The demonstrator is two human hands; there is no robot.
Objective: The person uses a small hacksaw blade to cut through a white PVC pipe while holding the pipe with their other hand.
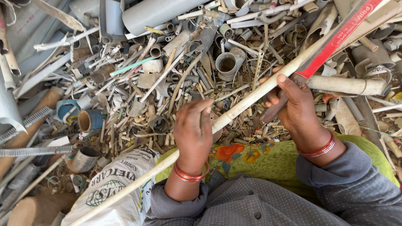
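1. A long cream pipe [234,112] runs slantwise across the view, from low beside the white sack [119,188] up towards the top right corner. Every place below is told from this pipe.
2. The left hand [193,133] lies on the pipe near its middle. Its fingers are curled over the top of the pipe and closed loosely around it, back of the hand upward. Red bangles [189,175] circle that wrist, just below the pipe.
3. The right hand [294,104] sits further up the pipe, on its underside. The thumb presses on the pipe's upper edge and the fingers fold in beneath. Those fingers also close on a dark flat strip [274,109] that hangs just under the pipe. How firmly the pipe itself is pinched I cannot tell.
4. A red strip [339,37] with white print lies along the pipe's upper stretch, touching it beyond the right hand.
5. A thicker beige tube [345,86] lies just below the pipe, beyond the right hand's knuckles.
6. Above the pipe spreads a heap of plastic scrap: short pipe rings, slivers and offcuts. A stubby grey pipe socket [227,63] stands open-mouthed in it, near the pipe's middle.
7. A wide grey pipe [155,12] lies well above the pipe, at the top edge.
8. A blue pipe piece [90,120] rests well to the left of the pipe.
9. Below the pipe, a green flowered cloth [255,159] covers the lap, and grey dotted sleeves [234,205] reach to both wrists.
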